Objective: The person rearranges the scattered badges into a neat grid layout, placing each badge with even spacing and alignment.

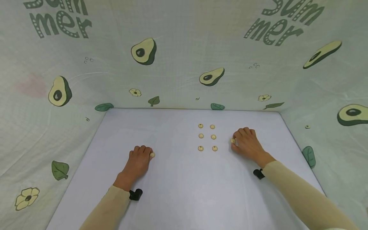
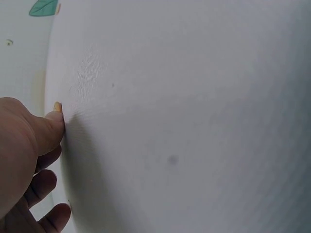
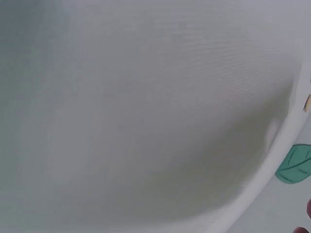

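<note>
Between the thumb and fingers of my left hand (image 1: 140, 161) a small round cream-yellow button (image 1: 152, 155) is pinched, low over the white tabletop (image 1: 172, 191). The left wrist view shows that button (image 2: 58, 106) at the thumb tip, with the other fingers curled below. My right hand (image 1: 248, 143) pinches a similar button (image 1: 233, 140) at the right. Only a sliver of it (image 3: 307, 103) and bits of fingertips reach the edge of the right wrist view. Left of the right hand, several like buttons (image 1: 213, 137) lie in two columns, spaced apart.
A pale cloth (image 1: 178, 25) printed with avocados, leaves and lettering hangs behind the table and along both sides. Each wrist carries a small black device, one at the left cuff (image 1: 136, 194) and one at the right cuff (image 1: 259, 173).
</note>
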Demonstrator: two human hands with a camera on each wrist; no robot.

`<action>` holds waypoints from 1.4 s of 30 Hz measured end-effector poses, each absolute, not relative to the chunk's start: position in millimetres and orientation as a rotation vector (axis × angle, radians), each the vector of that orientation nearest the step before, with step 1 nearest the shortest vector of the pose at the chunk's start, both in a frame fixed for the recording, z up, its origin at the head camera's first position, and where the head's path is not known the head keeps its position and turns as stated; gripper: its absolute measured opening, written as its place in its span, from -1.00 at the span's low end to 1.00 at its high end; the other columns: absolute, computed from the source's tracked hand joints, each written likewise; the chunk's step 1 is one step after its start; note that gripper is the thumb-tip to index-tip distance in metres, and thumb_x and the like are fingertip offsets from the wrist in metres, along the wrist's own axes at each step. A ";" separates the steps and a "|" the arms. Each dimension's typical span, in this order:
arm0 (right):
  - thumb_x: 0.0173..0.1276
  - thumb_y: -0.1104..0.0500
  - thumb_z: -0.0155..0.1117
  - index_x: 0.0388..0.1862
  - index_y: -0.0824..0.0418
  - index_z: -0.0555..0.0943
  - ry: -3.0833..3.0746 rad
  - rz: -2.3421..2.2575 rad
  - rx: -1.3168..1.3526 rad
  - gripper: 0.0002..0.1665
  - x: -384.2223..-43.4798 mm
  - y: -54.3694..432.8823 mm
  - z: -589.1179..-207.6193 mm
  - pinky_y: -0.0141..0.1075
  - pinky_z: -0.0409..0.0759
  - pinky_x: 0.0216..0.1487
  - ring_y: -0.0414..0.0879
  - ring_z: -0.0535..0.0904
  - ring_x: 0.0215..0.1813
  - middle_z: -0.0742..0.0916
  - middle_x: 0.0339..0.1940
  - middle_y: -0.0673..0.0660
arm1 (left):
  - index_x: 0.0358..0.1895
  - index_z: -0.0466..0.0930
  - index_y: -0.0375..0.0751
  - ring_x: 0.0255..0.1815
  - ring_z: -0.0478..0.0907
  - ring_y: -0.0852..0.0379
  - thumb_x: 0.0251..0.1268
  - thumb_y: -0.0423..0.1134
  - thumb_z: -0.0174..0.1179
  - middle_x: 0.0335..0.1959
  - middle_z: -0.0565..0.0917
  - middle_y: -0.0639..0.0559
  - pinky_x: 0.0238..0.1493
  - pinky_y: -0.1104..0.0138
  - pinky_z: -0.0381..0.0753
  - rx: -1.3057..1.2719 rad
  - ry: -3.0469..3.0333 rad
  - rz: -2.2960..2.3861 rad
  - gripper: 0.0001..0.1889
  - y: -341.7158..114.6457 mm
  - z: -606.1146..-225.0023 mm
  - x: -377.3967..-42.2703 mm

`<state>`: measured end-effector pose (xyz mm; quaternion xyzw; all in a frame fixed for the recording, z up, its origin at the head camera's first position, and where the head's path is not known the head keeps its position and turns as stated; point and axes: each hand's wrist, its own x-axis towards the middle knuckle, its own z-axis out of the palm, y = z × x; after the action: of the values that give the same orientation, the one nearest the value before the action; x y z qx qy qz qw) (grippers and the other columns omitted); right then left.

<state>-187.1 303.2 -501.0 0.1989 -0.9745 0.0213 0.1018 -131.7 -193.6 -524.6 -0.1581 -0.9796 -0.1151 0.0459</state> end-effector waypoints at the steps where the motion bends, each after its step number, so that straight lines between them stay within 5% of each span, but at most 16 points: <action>1: 0.37 0.04 0.36 -0.09 0.29 0.59 -2.879 0.060 0.592 -0.66 -188.6 301.2 -500.5 0.18 0.34 0.22 0.21 0.44 0.10 0.61 -0.12 0.20 | -0.06 0.56 -0.21 -0.11 0.44 -0.12 0.55 -0.23 0.26 -0.12 0.60 -0.12 -0.12 0.00 0.48 -0.481 -2.992 -0.350 -0.87 -194.0 -524.5 -132.1; 42: 0.47 0.00 0.31 -0.03 0.27 0.68 -2.946 -0.046 0.872 -0.65 -292.6 182.8 -480.5 0.08 0.35 0.13 0.13 0.41 0.03 0.66 -0.11 0.17 | -0.06 0.58 -0.19 -0.10 0.48 -0.13 0.42 -0.29 0.39 -0.16 0.61 -0.08 -0.15 0.01 0.52 -0.506 -2.964 -0.309 -0.82 -198.3 -527.3 -132.7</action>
<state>-292.6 182.8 -480.5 0.2836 -0.9582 -0.0150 0.0345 -132.7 -198.3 -527.3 -0.1672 -0.9788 -0.1021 0.0593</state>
